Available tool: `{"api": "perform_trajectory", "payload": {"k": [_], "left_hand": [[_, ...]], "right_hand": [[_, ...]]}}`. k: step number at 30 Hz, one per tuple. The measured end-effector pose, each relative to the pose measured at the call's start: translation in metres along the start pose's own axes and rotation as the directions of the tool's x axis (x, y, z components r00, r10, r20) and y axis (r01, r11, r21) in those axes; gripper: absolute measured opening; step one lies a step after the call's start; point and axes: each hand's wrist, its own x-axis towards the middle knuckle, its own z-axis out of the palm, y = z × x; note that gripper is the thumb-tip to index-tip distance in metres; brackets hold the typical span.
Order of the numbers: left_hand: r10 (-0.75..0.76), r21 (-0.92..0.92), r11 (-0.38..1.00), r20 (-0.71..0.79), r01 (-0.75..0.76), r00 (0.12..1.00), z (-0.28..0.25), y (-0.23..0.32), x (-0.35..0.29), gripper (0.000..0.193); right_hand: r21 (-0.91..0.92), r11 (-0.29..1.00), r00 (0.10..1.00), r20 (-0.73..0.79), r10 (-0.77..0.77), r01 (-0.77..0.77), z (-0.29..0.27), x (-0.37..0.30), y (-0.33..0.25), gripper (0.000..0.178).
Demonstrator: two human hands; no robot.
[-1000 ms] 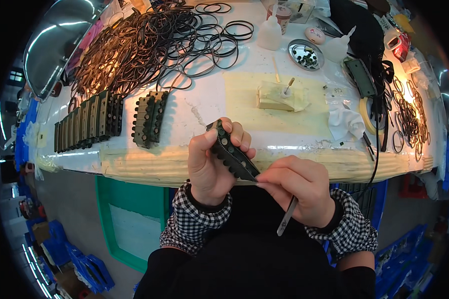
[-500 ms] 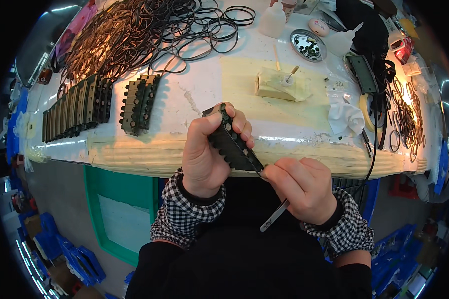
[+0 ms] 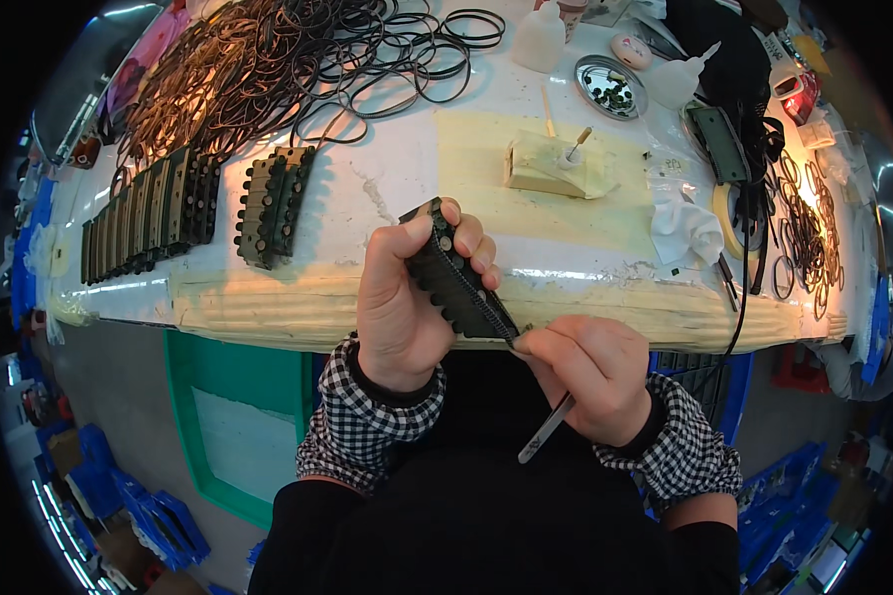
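My left hand (image 3: 395, 307) is closed around a dark green toy tank hull (image 3: 446, 288), tilted, with its row of round wheels up. A thin black ribbed track band (image 3: 463, 266) lies along those wheels. At the hull's lower right end, the fingertips of my right hand (image 3: 597, 372) pinch together by the end of the band; the exact contact is hidden. A pair of metal tweezers (image 3: 544, 433) is also held in my right hand, its flat end sticking out below the palm, its tips covered by the fingers.
More tank hulls stand in a row (image 3: 154, 208) and a small group (image 3: 271, 208) at left. Behind them lies a heap of black bands (image 3: 268, 69). A taped block (image 3: 551, 171), a round metal dish (image 3: 582, 77) of small green parts and a white cloth (image 3: 687, 233) are farther right.
Both hands and the hull have shifted very slightly left. The grip on the hull and on the tweezers is the same.
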Motion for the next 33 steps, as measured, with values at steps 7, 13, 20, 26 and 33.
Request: {"api": "perform_trajectory", "payload": {"k": [7, 13, 20, 26, 33], "left_hand": [[-0.039, -0.201, 0.979, 0.035, 0.045, 0.999, -0.006, 0.001, 0.003, 0.022], [-0.049, -0.218, 0.974, 0.055, 0.060, 0.997, -0.008, 0.002, 0.003, 0.022], [0.009, -0.141, 0.990, 0.010, -0.007, 1.000, -0.006, 0.002, 0.003, 0.023], [0.211, 0.109, 0.973, -0.045, -0.205, 0.977, 0.003, -0.006, -0.002, 0.023], [0.007, -0.085, 0.996, 0.004, -0.006, 1.000, 0.000, 0.002, 0.001, 0.024]], "right_hand": [[0.293, 0.955, 0.995, -0.066, 0.072, -0.050, 0.009, 0.005, 0.002, 0.021], [0.470, 0.823, 0.943, 0.071, 0.325, -0.319, 0.003, 0.017, -0.005, 0.017], [0.410, 0.835, 0.930, 0.141, 0.338, -0.366, -0.003, 0.028, -0.007, 0.018], [0.355, 0.818, 0.891, 0.221, 0.397, -0.453, -0.006, 0.031, -0.010, 0.016], [0.490, 0.641, 0.804, 0.420, 0.421, -0.591, -0.014, 0.035, -0.005, 0.018]]}}
